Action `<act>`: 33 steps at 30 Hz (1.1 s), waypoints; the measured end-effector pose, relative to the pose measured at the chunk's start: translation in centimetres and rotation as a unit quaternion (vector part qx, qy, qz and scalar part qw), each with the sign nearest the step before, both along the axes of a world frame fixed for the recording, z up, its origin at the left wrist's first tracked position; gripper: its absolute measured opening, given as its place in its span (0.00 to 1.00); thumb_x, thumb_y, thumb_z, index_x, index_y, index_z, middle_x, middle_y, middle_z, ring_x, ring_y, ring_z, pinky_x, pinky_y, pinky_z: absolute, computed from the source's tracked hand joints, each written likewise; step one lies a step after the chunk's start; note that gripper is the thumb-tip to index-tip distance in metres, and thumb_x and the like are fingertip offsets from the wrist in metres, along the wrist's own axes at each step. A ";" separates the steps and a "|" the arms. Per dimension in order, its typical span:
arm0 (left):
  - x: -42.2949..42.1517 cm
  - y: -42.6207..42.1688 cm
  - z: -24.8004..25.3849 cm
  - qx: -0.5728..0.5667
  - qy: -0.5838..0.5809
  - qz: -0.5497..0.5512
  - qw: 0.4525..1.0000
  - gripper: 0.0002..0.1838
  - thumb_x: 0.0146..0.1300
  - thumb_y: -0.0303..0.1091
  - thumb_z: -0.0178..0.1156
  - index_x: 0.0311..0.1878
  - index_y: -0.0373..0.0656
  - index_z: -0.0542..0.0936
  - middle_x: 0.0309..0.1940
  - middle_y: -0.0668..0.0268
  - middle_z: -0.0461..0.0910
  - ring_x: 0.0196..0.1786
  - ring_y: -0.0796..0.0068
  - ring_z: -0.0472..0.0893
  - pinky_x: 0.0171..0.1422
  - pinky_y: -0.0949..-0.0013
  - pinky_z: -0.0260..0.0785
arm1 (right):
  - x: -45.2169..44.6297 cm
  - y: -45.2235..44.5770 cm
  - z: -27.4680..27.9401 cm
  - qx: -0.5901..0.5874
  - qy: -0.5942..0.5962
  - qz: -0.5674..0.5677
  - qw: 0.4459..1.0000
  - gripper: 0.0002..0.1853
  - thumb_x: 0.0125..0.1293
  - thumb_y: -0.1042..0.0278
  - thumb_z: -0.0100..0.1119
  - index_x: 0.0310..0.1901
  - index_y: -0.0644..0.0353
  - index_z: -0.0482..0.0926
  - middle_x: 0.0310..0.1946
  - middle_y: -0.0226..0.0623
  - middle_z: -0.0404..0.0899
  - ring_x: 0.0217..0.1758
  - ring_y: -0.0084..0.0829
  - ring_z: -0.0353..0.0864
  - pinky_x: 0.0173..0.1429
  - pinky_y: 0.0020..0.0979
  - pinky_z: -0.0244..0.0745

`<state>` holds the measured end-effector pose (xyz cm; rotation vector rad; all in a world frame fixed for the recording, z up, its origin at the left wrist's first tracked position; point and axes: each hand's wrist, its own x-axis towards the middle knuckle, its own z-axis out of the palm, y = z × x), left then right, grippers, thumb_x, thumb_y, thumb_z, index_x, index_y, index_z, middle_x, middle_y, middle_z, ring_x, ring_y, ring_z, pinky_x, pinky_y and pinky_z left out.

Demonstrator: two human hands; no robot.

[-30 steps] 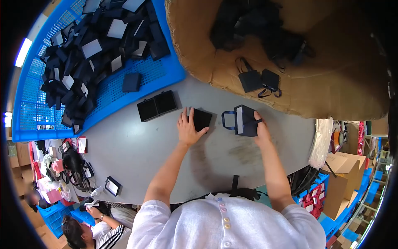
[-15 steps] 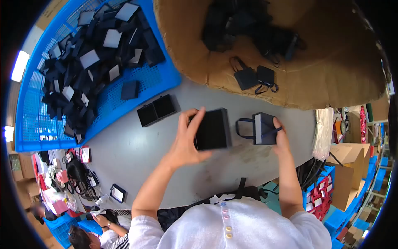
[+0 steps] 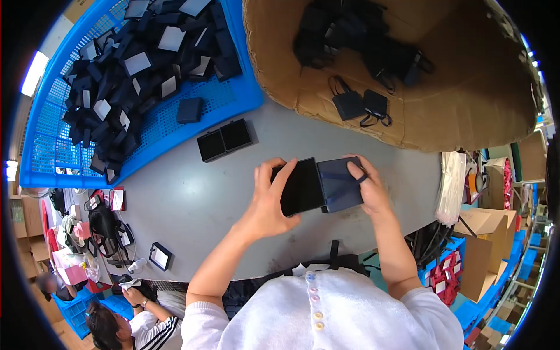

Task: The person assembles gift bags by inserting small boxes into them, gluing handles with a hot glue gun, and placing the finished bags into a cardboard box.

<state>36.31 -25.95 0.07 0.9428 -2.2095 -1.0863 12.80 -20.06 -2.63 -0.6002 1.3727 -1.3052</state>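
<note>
Above the table, my left hand (image 3: 265, 204) is closed around a black box (image 3: 301, 188), thumb below and fingers over its top edge. My right hand (image 3: 373, 189) grips a small navy gift bag (image 3: 341, 189), its ribbon handle looped near the fingers. The box's right edge meets the bag's left side; whether any of the box is inside the bag, I cannot tell. Farther off, an open black jewelry box (image 3: 224, 140) lies on the table, left of my left hand.
A blue crate (image 3: 233, 99) full of dark boxes is at upper left. A big cardboard carton (image 3: 420, 125) holding dark bags fills the upper right. On the grey table (image 3: 186, 216) lies a white-and-black box (image 3: 160, 256). Another person (image 3: 140, 318) sits at lower left.
My right hand has brought the gift bag left and turned it, so it now touches the black box. My left hand has moved slightly right with the box.
</note>
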 end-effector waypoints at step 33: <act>13.1 12.6 -11.7 0.127 -0.139 0.210 0.959 0.19 0.49 0.24 0.64 0.47 0.42 0.80 0.59 0.52 0.67 0.63 0.50 0.66 0.66 0.57 0.59 | -1.7 -9.0 -12.6 0.069 0.509 0.193 0.836 0.43 0.56 0.57 0.66 0.68 0.66 0.54 0.64 0.60 0.60 0.68 0.53 0.59 0.70 0.43 0.58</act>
